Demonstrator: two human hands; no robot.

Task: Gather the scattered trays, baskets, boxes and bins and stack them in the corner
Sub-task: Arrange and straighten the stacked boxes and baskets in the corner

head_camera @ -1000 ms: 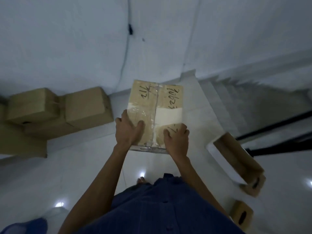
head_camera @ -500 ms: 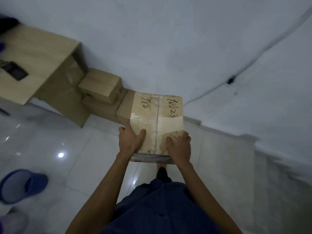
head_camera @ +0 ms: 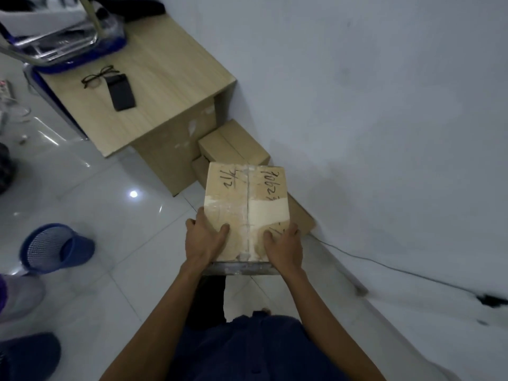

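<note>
We have turned left, away from the stairs, which have left the view along with the boxes beside them. The desk [head_camera: 170, 64] now fills the upper left, and we can make out glasses [head_camera: 97, 77] and a dark flat case [head_camera: 121, 92] on its top. The stacked boxes [head_camera: 233, 145] by the wall now sit just beyond the far edge of the box [head_camera: 246, 199] we carry, partly hidden by it. The blue basket [head_camera: 52, 247] shows larger, at lower left.

Dim, bluish indoor light, low contrast. 1 small glare spot [head_camera: 133, 194] and fainter streaks on glossy floor [head_camera: 115, 243]. Soft shadow under desk [head_camera: 165, 86]. Wide-angle bending at edges; slight blur throughout.
</note>
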